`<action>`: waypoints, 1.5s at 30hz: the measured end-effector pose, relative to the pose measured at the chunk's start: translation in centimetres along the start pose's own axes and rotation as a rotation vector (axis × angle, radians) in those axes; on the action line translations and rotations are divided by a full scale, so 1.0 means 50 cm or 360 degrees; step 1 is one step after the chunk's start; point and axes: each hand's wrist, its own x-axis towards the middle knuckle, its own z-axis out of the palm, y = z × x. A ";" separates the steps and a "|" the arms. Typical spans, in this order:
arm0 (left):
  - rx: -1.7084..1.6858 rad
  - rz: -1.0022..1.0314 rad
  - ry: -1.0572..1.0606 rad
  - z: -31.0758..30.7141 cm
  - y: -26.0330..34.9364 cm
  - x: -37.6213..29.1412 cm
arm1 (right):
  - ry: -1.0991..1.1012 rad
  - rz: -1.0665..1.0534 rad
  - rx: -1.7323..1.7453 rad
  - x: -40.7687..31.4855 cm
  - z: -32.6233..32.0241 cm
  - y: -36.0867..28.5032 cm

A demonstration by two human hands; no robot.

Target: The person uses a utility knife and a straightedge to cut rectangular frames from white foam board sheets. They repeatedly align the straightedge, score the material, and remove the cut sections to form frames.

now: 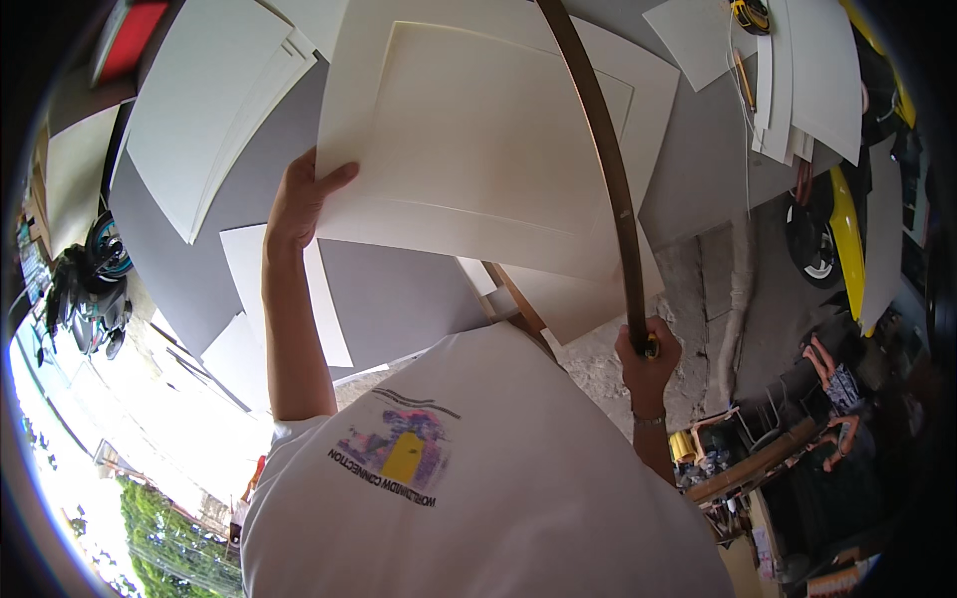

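Observation:
My left hand point(308, 196) grips the left edge of a large white board point(478, 134), thumb on top. A rectangular outline marks the board's face, set in from its edges. My right hand point(649, 355) is closed around the near end of a long brown straightedge point(609, 149), which crosses over the board's right part and runs past the top of the view. A small yellow and black object point(653, 345), partly hidden by the fingers, shows in the same hand. Under the board's near right corner lies another pale sheet point(576, 295).
White sheets point(209, 97) lie on the grey tabletop point(404, 299). A tape measure point(750, 16), a pencil point(744, 81) and white strips point(777, 82) are at the far right. Motorcycles stand left point(86, 291) and right point(845, 247). Another person point(834, 381) is at the right.

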 end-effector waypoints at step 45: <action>-0.1090 0.0140 0.0349 0.311 -0.094 -0.103 | -0.0075 -0.0145 -0.0155 -0.070 0.032 0.079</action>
